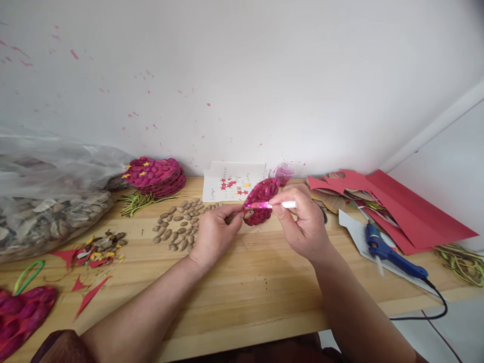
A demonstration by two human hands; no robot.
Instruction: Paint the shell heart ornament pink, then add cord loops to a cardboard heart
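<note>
Pink-flecked wall rose behind a wooden bench in the head view, the only one. Just above the bench, the left hand pinched the near left edge of a bumpy magenta piece, tilting it upright, probably so that its face stayed free for the other hand. Opposite, the right hand was closed around the white handle of a slim brush, laid across the piece with its tip near the left fingers, a hold that seemed suited to fine control. Beyond the hands, a paper sheet bore small stars, and a stained cup stood close to the right hand, perhaps for easy dipping. Peanuts lay spread beside the left hand, with stacked magenta pieces farther out; a blue glue gun rested right of the right hand, apparently kept within reach.
</note>
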